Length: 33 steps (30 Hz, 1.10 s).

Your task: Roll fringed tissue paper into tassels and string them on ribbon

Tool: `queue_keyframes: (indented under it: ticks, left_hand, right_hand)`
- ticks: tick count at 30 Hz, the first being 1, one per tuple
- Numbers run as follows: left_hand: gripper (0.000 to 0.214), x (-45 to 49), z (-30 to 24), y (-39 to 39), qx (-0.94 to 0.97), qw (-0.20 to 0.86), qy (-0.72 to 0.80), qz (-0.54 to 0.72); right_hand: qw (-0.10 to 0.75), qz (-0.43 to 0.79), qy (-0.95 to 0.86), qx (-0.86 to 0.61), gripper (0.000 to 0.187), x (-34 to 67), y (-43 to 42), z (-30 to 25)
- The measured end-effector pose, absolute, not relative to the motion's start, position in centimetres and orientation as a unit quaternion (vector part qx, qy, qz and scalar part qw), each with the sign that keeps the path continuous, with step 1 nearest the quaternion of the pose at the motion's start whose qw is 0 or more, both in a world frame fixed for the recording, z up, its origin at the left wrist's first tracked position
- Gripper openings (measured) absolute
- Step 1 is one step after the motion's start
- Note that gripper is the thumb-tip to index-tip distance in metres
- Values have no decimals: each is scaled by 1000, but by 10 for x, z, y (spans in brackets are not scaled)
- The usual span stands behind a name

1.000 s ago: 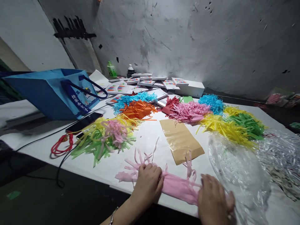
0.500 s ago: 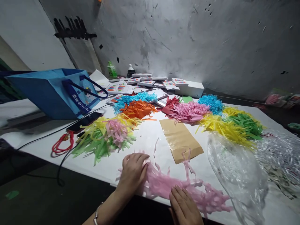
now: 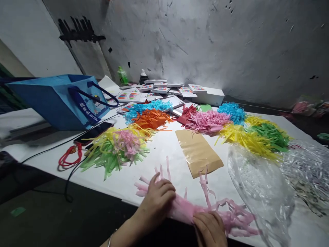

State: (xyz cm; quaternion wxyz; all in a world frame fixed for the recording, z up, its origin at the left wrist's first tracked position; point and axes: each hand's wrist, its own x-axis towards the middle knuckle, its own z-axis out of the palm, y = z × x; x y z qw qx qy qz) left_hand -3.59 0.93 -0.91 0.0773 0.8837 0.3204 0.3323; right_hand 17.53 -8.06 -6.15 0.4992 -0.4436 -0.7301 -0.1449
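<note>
The pink paper [image 3: 183, 208] lies along the near edge of the worktop [image 3: 161, 145], a crumpled solid band in the middle with loose cut strips at both ends. The left hand [image 3: 159, 197] is curled down over the band near its left end, clamped on it; the right hand [image 3: 209, 224] has its fingers bent over the near side, pressing a gathered fold, though the thumb's place is mostly hidden.

It looks like thin tissue: very light, limp, easily creased and likely to tear if pulled hard. The strips seem the weak part, apt to tangle or rip, so the uncut band is the better place to hold, with a soft, flat grip.

Beyond it lies the brown sheet [image 3: 199, 152], and to the right the plastic bag [image 3: 260, 193], near the right-hand strips. Farther out sit the green fringe [image 3: 109, 161], the yellow fringe [image 3: 246, 142] and the orange fringe [image 3: 151, 119].
</note>
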Motion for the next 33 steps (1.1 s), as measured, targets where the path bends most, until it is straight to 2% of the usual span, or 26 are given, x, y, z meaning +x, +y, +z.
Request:
queue_keyframes:
  ticks: [6,10,12,15,16,20,24,26,30,33]
  left_hand:
    - [46,-99,10,40,832,0,440,339]
    - [56,-85,21,17,882,28,351,314]
    - [50,-60,16,-1,920,70,271,274]
    - [16,-27,-3,-17,924,90,253,273]
    - [14,-22,-9,-19,918,89,260,285]
    - [25,-25,-16,-11,905,104,291,290]
    - [25,-60,-10,8,908,141,302,254]
    - [26,-84,-6,21,889,114,366,252]
    - [32,-113,8,30,776,-24,538,328]
    - [37,-92,18,10,800,-8,488,349]
  right_hand:
    - [496,-103,-717,-479,17,177,-83,-53]
    - [489,-106,-725,-474,18,171,-81,-53]
    - [485,-104,-732,-468,20,168,-80,-54]
    - [474,-98,-743,-462,24,167,-81,-57]
    - [468,-98,-746,-464,24,169,-81,-58]
    - [445,-111,-743,-488,22,178,-85,-59]
    - [459,-103,-732,-493,19,180,-85,-56]
    - [469,-92,-725,-495,18,178,-84,-54]
    - [483,-83,-708,-509,16,173,-83,-52]
    - [485,-84,-701,-516,15,172,-82,-52]
